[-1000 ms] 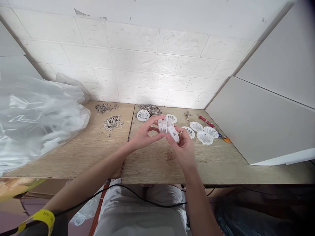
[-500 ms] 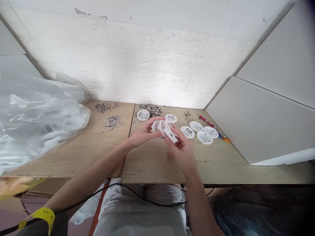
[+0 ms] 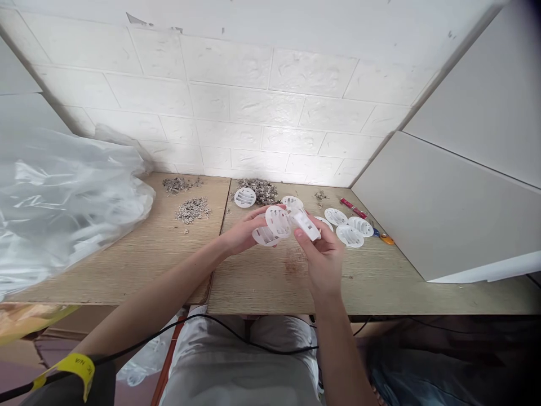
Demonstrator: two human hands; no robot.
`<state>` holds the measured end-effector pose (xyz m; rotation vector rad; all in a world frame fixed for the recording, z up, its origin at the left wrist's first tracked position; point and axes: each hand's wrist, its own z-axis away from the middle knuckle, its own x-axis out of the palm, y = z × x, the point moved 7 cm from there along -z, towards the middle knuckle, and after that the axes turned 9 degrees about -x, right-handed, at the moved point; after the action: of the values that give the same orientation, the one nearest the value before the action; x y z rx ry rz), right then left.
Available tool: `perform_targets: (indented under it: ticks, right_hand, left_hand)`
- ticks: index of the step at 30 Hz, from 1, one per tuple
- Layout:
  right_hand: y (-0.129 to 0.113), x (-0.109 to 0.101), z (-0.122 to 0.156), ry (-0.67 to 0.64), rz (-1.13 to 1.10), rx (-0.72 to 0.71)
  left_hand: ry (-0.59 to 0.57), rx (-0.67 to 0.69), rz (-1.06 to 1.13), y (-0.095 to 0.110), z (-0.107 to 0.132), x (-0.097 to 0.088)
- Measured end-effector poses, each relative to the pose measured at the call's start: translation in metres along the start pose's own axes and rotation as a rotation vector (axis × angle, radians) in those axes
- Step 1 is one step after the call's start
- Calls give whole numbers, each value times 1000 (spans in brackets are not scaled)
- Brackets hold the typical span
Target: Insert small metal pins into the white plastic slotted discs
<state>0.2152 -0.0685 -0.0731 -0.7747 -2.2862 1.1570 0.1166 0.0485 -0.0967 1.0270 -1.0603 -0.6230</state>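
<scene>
My left hand (image 3: 242, 235) is closed on two round white slotted plastic discs (image 3: 273, 226), fanned out just above the wooden table (image 3: 262, 279). Touching their right side, my right hand (image 3: 324, 258) is closed on a stack of the same white discs (image 3: 307, 225), held edge-on between thumb and fingers. More white discs lie flat on the table: one at the back (image 3: 245, 197), one behind my hands (image 3: 291, 202), and a group to the right (image 3: 350, 228).
Heaps of small grey metal bits (image 3: 192, 210) lie at the back. A big clear plastic bag (image 3: 63, 197) fills the left. A red tool (image 3: 354, 208) and an orange-handled one (image 3: 386, 238) lie by the white panel (image 3: 443, 214). A black cable (image 3: 236, 338) crosses my lap.
My hands have spread the discs: the left now shows two discs face-up and lower, while the right has drawn its stack a little to the right.
</scene>
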Motion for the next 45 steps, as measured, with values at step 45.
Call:
perform_targets:
  ticks: [45]
  right_hand:
    - [-3,13,5,-78,377,-51]
  left_hand:
    - [-85,77,-28,6,6,4]
